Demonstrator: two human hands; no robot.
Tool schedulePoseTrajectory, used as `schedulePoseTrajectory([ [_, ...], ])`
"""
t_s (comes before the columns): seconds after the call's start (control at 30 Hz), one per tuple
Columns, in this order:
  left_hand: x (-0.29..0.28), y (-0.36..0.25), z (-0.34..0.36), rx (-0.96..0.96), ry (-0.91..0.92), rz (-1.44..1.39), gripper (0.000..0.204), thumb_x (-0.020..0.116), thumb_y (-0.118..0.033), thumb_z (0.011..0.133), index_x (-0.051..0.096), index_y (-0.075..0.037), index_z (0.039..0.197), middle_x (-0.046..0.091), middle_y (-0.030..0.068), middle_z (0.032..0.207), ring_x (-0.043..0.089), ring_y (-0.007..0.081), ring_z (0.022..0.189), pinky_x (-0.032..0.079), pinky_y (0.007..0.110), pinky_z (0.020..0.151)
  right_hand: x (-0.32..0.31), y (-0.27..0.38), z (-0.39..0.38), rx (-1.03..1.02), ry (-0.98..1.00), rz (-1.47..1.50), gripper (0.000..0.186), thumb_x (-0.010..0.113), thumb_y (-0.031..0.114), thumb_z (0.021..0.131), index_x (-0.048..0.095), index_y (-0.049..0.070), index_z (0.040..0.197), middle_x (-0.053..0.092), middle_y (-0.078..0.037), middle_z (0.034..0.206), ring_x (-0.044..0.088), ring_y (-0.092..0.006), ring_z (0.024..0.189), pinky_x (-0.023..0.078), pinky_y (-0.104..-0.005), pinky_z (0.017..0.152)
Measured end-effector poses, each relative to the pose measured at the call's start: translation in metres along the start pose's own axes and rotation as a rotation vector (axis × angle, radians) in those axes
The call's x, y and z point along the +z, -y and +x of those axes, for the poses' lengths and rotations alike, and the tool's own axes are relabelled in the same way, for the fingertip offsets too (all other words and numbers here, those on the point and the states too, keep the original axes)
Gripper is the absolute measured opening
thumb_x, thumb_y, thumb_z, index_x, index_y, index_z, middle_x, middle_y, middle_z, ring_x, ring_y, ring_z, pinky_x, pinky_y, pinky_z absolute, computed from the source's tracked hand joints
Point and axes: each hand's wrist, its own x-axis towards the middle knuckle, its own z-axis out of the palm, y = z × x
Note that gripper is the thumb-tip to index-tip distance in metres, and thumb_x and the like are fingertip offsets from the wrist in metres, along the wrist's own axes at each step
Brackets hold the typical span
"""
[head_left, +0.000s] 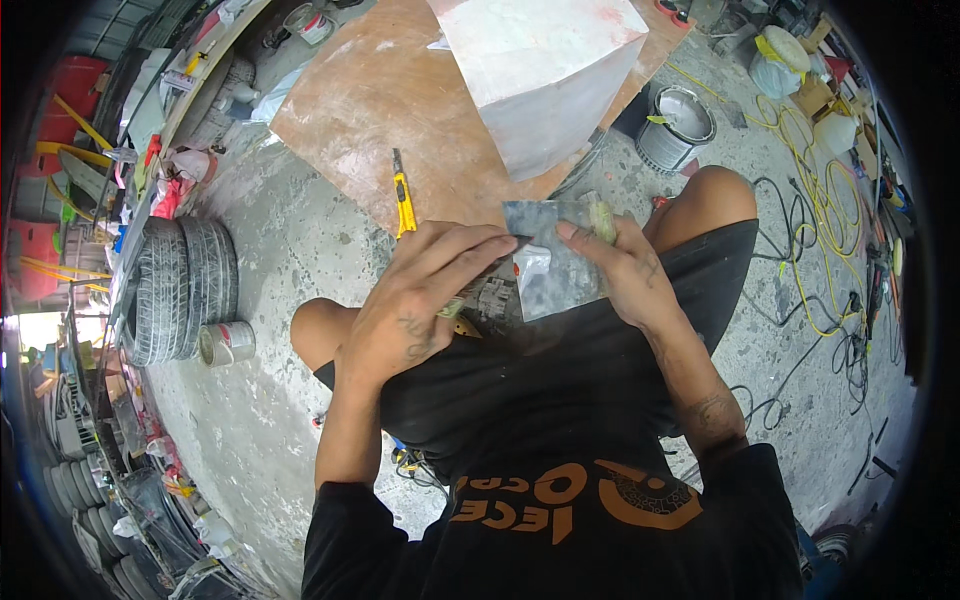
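My right hand (630, 265) pinches a flat grey plate (570, 285) by its right edge, thumb on top. A dab of white paste (533, 262) lies on the plate near its left side. My left hand (415, 295) is closed around a dark flat blade (512, 250), which meets the plate's left edge beside the paste. Its handle is mostly hidden under my fingers. A yellow utility knife (403, 198) lies just beyond my left hand, on the edge of a brown board (380, 90).
A large white box-like block (550, 60) sits on the board. To its right stands a paint-smeared metal bucket (676, 130). Stacked tyres (180, 290) and a small can (227, 343) are at left. Yellow and black cables (800, 220) trail over the concrete floor at right.
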Motion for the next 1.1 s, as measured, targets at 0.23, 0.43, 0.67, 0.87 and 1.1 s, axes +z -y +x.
schedulePoseTrajectory([
  [0.23, 0.022, -0.009, 0.008, 0.07, 0.034, 0.005, 0.065, 0.055, 0.007, 0.063, 0.065, -0.002, 0.126, 0.064, 0.0104, 0.126, 0.055, 0.0346, 0.112, 0.044, 0.043, 0.099, -0.001, 0.016, -0.001, -0.018, -0.008, -0.079, 0.041, 0.062, 0.036, 0.097, 0.063, -0.001, 0.08, 0.046, 0.0, 0.064, 0.042, -0.0115, 0.065, 0.036, -0.0313, 0.061],
  [0.43, 0.031, -0.01, -0.004, 0.106, 0.085, -0.009, 0.055, 0.066, 0.004, 0.07, 0.069, -0.006, 0.124, 0.065, 0.0059, 0.13, 0.056, 0.0309, 0.116, 0.043, 0.04, 0.097, -0.017, 0.003, 0.002, 0.052, 0.006, 0.078, 0.034, 0.063, 0.033, 0.096, 0.065, 0.002, 0.081, 0.052, 0.003, 0.068, 0.042, -0.0087, 0.065, 0.034, -0.0273, 0.061],
  [0.67, 0.036, 0.003, -0.016, 0.159, -0.22, -0.331, 0.049, 0.061, 0.015, 0.074, 0.064, 0.004, 0.122, 0.064, 0.0179, 0.124, 0.06, 0.0342, 0.111, 0.049, 0.042, 0.097, -0.036, 0.034, -0.013, 0.051, -0.073, 0.646, 0.032, 0.063, 0.017, 0.097, 0.059, -0.008, 0.117, 0.07, -0.015, 0.104, 0.073, -0.023, 0.088, 0.062, -0.037, 0.075],
  [0.87, 0.068, -0.022, -0.01, 0.173, -0.466, -0.274, 0.05, 0.061, 0.016, 0.079, 0.054, -0.002, 0.125, 0.055, 0.02, 0.127, 0.057, 0.0362, 0.114, 0.048, 0.043, 0.097, 0.01, 0.016, -0.026, 0.06, -0.06, 0.9, 0.033, 0.068, 0.016, 0.096, 0.058, -0.005, 0.119, 0.069, -0.011, 0.106, 0.07, -0.0186, 0.095, 0.058, -0.0328, 0.081],
  [1.1, 0.087, -0.001, -0.029, 0.259, -0.406, -0.15, 0.059, 0.07, 0.013, 0.072, 0.057, -0.01, 0.124, 0.055, 0.0125, 0.132, 0.052, 0.0369, 0.117, 0.046, 0.045, 0.098, 0.014, 0.014, -0.039, 0.068, -0.004, 0.864, 0.035, 0.07, 0.009, 0.094, 0.053, -0.005, 0.122, 0.067, -0.013, 0.11, 0.07, -0.0189, 0.095, 0.061, -0.0337, 0.079],
])
